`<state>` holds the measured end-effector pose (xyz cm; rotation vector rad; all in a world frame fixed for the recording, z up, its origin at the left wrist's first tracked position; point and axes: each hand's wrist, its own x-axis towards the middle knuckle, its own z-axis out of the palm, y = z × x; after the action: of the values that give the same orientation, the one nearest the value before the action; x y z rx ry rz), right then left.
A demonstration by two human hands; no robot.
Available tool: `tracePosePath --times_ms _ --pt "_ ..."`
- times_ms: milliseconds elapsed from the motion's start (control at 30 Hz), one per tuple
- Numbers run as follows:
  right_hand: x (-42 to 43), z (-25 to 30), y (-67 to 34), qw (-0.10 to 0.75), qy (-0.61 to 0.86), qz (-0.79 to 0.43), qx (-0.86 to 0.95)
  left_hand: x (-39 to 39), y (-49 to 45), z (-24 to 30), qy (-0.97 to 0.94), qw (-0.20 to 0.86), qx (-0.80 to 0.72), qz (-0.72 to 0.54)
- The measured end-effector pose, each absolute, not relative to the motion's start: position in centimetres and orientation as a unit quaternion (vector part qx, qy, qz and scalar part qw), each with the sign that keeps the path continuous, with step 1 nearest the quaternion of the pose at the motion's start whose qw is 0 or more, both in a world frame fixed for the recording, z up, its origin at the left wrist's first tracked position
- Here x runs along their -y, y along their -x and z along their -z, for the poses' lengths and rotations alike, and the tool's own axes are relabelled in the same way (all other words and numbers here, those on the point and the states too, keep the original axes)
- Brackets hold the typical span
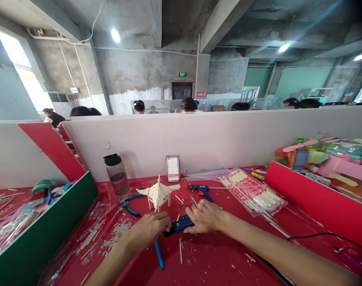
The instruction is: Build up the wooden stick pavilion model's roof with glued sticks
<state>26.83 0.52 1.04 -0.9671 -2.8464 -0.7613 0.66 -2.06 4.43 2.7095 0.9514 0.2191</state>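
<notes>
Both my hands meet at the middle of the red table (216,262). My right hand (205,216) is closed around the blue and black handles of a cutting plier (177,226). My left hand (151,227) is curled at the plier's front end, pinching something I cannot make out. One blue handle (159,255) runs down toward me from under the left hand. Just beyond the hands stands a small pavilion model of wooden sticks (158,194).
A blue glue gun (200,189) lies behind the right hand, teal pliers (130,203) left of the model. A plastic pack of sticks (252,192) lies at right, a dark bottle (117,173) at back. Stick offcuts litter the table. A white partition (216,139) closes the far side; other people sit behind it.
</notes>
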Motion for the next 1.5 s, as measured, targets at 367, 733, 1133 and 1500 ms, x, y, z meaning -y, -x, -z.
tracePosePath --times_ms 367,733,1133,1500 --pt "-1.1 -0.6 -26.6 0.001 0.305 0.222 0.926 1.3 -0.2 -2.9 -0.92 0.192 -0.33 -0.086" --pt "-1.6 -0.3 -26.9 0.005 0.294 0.209 0.933 0.7 -0.3 -2.2 -0.914 0.223 -0.329 -0.081" --pt "1.0 -1.5 -27.4 0.004 0.405 0.173 0.898 0.3 1.1 -1.8 -0.835 0.371 -0.364 -0.181" --pt "3.8 0.6 -24.5 0.076 0.582 0.068 0.807 -0.1 2.2 -1.4 -0.783 0.47 -0.359 -0.192"
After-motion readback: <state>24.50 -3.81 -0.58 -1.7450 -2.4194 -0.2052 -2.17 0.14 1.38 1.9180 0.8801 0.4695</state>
